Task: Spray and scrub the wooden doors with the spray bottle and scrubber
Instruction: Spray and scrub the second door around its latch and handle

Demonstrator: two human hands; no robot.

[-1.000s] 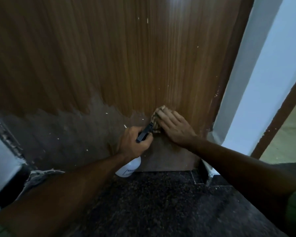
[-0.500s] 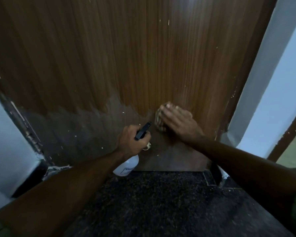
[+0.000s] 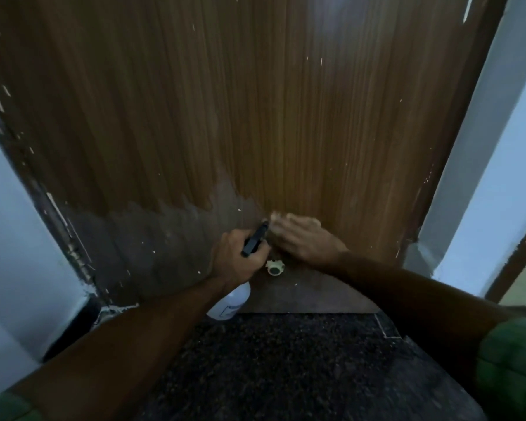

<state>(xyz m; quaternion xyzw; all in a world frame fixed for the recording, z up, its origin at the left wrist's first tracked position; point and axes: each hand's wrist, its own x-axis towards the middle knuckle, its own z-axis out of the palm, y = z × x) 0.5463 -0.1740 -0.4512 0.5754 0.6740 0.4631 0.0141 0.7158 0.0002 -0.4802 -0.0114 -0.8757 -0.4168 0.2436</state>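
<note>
Left hand (image 3: 236,259) gripping spray bottle (image 3: 230,302) just left of right hand (image 3: 304,238), both low against door (image 3: 255,117); floor (image 3: 286,360) nearer, wall (image 3: 498,177) right.

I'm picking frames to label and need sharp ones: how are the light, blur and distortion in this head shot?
Head view: dim overall, with a pale glare patch high on the wooden door; the right hand is smeared by motion blur, so the scrubber under it can't be made out; the left hand and spray bottle are sharper; wide-angle bending curves the door frame edges.
</note>
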